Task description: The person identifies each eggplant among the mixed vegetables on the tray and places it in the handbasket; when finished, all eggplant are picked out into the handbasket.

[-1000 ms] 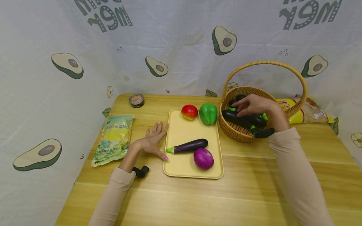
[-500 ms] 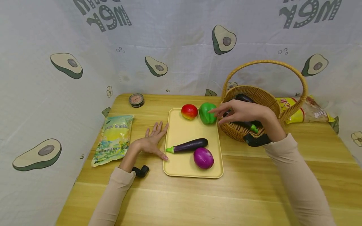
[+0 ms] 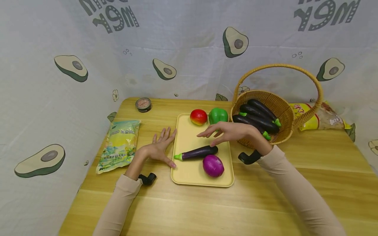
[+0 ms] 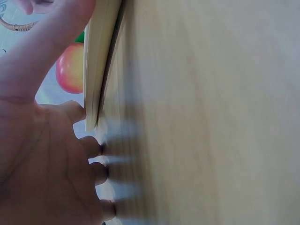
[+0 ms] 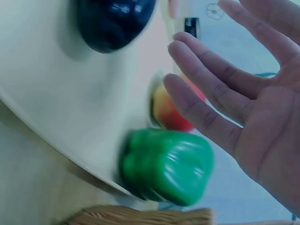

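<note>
A yellow tray (image 3: 189, 175) lies on the wooden table. On it are an eggplant (image 3: 196, 153), a purple onion (image 3: 213, 166), a red-and-yellow mango (image 3: 199, 117) and a green bell pepper (image 3: 218, 115). My left hand (image 3: 157, 148) rests with fingers spread at the tray's left edge, thumb and index finger at the rim. Above the tray, close over the eggplant's dark end, hovers my right hand (image 3: 228, 131), empty, its fingers extended. In the right wrist view the palm and loose fingers show beside the bell pepper (image 5: 166, 164) and the mango (image 5: 176, 105).
A wicker basket (image 3: 286, 116) with a tall handle stands right of the tray, holding several eggplants (image 3: 260, 114). Behind it lies a yellow snack bag (image 3: 319, 117). To the left are a green-yellow packet (image 3: 119, 146) and a small round tin (image 3: 143, 104). A printed curtain hangs behind.
My right hand has moved left and toward me, out from over the basket to above the tray, uncovering the eggplants in the basket. The left hand has stayed in place.
</note>
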`<state>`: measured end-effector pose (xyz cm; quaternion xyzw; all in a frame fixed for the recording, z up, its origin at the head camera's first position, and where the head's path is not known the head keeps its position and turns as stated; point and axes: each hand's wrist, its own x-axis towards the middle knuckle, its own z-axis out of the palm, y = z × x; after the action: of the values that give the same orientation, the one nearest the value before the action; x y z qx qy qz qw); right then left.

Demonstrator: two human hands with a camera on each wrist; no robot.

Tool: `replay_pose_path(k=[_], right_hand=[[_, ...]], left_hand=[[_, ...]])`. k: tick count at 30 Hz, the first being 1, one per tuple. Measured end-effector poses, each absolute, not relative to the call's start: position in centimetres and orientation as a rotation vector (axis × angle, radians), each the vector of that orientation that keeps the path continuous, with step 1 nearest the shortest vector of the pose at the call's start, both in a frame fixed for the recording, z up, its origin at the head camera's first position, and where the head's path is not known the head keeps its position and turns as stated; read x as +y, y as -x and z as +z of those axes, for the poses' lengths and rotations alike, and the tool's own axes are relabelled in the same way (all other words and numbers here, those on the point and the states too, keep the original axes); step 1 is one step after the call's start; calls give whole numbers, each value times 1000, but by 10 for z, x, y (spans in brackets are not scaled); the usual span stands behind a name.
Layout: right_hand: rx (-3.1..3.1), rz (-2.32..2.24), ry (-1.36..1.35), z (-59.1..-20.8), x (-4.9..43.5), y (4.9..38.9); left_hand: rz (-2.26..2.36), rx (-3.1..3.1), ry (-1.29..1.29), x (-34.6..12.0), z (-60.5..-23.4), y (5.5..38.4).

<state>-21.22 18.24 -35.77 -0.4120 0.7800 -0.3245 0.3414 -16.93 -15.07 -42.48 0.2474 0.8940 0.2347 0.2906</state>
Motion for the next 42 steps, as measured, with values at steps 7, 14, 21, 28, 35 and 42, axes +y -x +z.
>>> replay_pose_path(k=[7,14,21,28,35,42], right_hand=[[1927,-900,1058,-376,176,214],[1866,-925,1043,-394,172,216],[1862,-893,1044,-400,169,215],[1872,-857,1072,-399,168,215],[1876,-837,1085,-398,167,215],[1929,-845,1093,-394,171,214]], left_hand=[[623,2386,-654,-151,-425,169],[624,2385,-654,-151,-426,170],[627,2384,-653,-151,-426,170],[630,2384,-660,-151,-425,170],[642,2378,-659,-151,-426,170],[641,2376,-664,-152,-426,171]])
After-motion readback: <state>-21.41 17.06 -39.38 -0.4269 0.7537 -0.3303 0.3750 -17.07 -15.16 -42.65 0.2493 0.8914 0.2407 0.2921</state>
